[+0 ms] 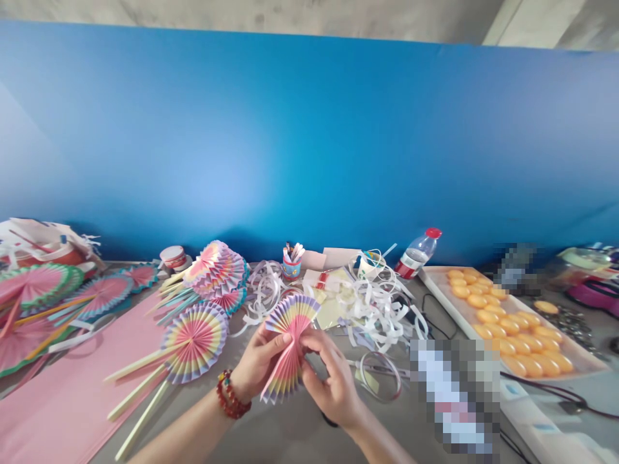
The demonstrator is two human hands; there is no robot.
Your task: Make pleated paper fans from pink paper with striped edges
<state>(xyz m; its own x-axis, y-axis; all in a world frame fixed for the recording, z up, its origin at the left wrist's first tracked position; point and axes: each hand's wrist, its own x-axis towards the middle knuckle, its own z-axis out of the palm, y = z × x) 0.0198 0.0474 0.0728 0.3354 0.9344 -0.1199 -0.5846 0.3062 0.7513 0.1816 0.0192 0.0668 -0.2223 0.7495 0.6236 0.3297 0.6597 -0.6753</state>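
A pleated paper fan (296,325), pink at its centre with yellow and purple toward the edge, is held up between my two hands, partly spread above and below a pinched middle. My left hand (264,361), with red beads at the wrist, grips its left side, thumb on the folds. On its right side, the fingers of my right hand (329,380) are closed at the middle folds; their tips are partly hidden behind the paper. Left of my hands lies a round pleated fan (196,341) with pale stick handles (140,390).
Several stacked fans (215,274) and pink sheets (82,380) lie left. Curled white strips (387,303), a pen cup (291,263) and a bottle (418,254) stand behind. Scissors (382,368) lie near my right hand. A tray (464,316) of orange oval pieces is at right.
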